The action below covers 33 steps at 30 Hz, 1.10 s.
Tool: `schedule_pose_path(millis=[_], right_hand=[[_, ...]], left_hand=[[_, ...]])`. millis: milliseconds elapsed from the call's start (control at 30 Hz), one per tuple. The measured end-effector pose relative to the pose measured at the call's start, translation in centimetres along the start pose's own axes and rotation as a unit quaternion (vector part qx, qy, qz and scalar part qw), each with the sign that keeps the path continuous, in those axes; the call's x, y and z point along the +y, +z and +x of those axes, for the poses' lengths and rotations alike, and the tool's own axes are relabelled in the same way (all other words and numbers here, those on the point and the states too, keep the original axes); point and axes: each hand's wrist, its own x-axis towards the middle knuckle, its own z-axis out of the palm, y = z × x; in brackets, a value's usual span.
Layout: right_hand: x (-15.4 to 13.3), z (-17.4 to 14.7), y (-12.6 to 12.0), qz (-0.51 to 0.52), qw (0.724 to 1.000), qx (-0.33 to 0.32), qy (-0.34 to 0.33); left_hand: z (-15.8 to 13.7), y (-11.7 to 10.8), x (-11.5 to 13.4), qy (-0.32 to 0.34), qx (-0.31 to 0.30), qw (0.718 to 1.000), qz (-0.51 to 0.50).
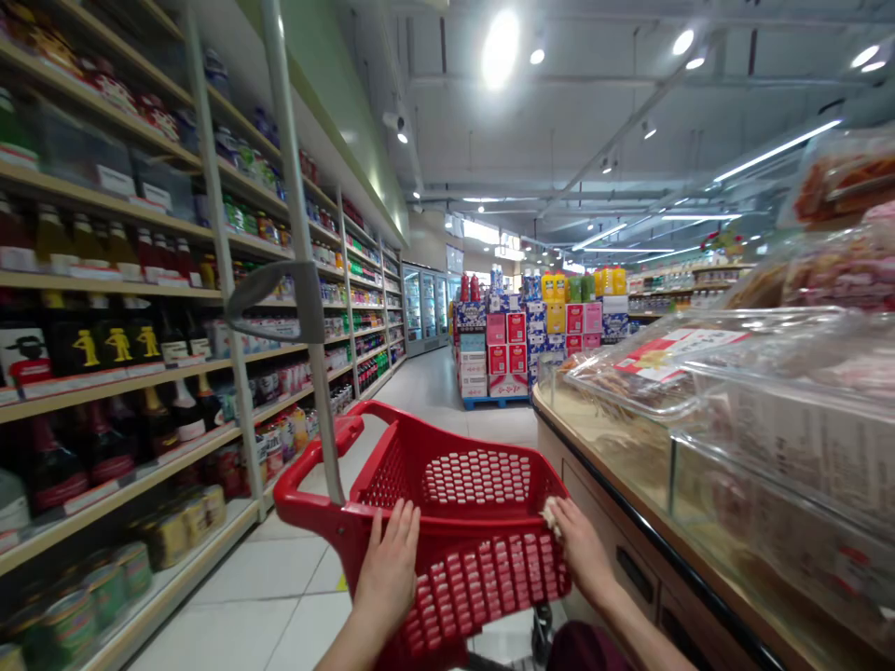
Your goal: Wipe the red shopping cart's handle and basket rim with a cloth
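A red plastic shopping cart (482,528) with a perforated basket stands right in front of me. My left hand (390,564) lies on the near left part of its rim, fingers stretched out and pointing away from me. At the right near corner of the basket, my right hand (584,548) presses a crumpled whitish cloth or tissue (552,515) against the rim. Its fingertips are partly hidden behind the rim. A grey metal pole (303,214) with a grey plastic bracket (280,303) rises from the cart's left side, beside the red handle (311,457).
Shelves (132,377) of bottles and cans line the left side. Close on the right runs a display counter (629,485) piled with clear plastic food packs (657,359). Ahead, stacked drink cartons (507,340) stand on a blue pallet (495,403), with glass-door fridges (423,308) behind.
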Motion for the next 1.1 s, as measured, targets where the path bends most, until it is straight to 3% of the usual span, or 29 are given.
schedule_pose_path(millis=[100, 233, 300, 433, 500, 633, 700, 833, 900, 967, 1100], right_hand=[[0.3, 0.3, 0.5, -0.019, 0.999, 0.003, 0.038], [-4.4, 0.2, 1.7, 0.048, 0.996, -0.066, -0.045], [-5.1, 0.3, 1.1, 0.056, 0.992, -0.101, -0.049], [-2.9, 0.8, -0.6, -0.03, 0.991, -0.105, 0.075], [-3.3, 0.8, -0.3, -0.046, 0.991, -0.081, 0.094], [-6.8, 0.1, 1.6, 0.036, 0.995, -0.076, -0.045], [-6.7, -0.1, 1.5, 0.061, 0.99, -0.089, -0.086], [-2.9, 0.1, 0.0, -0.005, 0.997, -0.075, 0.014], [-2.7, 0.3, 0.1, -0.032, 0.997, -0.05, 0.041], [-4.8, 0.2, 1.0, -0.021, 0.999, -0.035, 0.007], [-9.5, -0.1, 3.0, 0.056, 0.989, -0.041, -0.128]], left_hand=[[0.1, 0.1, 0.2, -0.008, -0.012, 1.0, 0.001], [0.1, -0.6, 0.3, -0.023, -0.067, 0.997, -0.023], [0.0, -1.0, 0.2, -0.024, -0.093, 0.995, -0.041], [-0.1, -1.7, 0.2, -0.02, -0.111, 0.992, -0.046], [-0.2, -2.1, 0.5, -0.021, -0.114, 0.992, -0.048], [-0.2, -2.9, 0.7, -0.025, -0.125, 0.99, -0.061], [-0.3, -2.9, 0.5, -0.017, -0.122, 0.99, -0.065], [-0.3, -2.6, 0.2, -0.005, -0.116, 0.991, -0.065], [-0.2, -2.5, 0.5, -0.008, -0.116, 0.992, -0.056], [-0.1, -2.7, 0.8, -0.01, -0.114, 0.992, -0.044], [-0.2, -3.0, 0.6, 0.006, -0.104, 0.994, -0.036]])
